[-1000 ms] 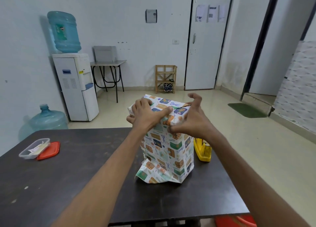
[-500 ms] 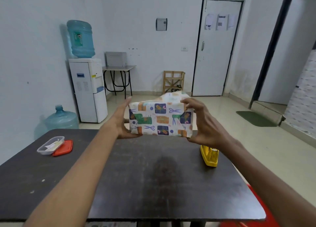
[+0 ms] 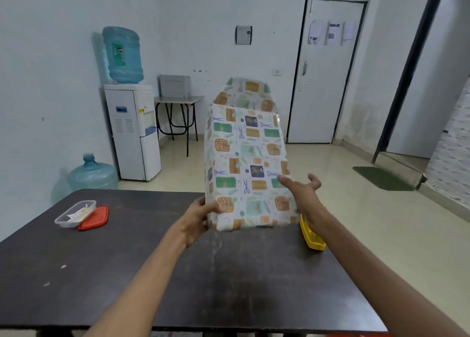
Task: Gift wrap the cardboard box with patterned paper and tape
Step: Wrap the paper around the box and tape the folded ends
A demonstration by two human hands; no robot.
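The box [image 3: 248,164], covered in white paper patterned with green, orange and navy squares, is held in the air above the far side of the dark table [image 3: 152,265]. It stands on end and leans away from me, with a loose paper flap at its top. My left hand [image 3: 197,217] grips its lower left corner, thumb on the front face. My right hand [image 3: 304,194] lies flat against the lower right side with its fingers spread. A yellow tape dispenser [image 3: 311,236] sits on the table under my right wrist, partly hidden.
A clear plastic container [image 3: 75,213] and its red lid [image 3: 94,217] lie at the table's left side. Beyond the table stand a water dispenser [image 3: 132,131], a spare water bottle [image 3: 91,174] on the floor and a small side table [image 3: 178,100].
The box stood on the table a second ago, was lifted and held sideways, and is now turned upright on end. My right hand has loosened from a grip into a flat, spread support.
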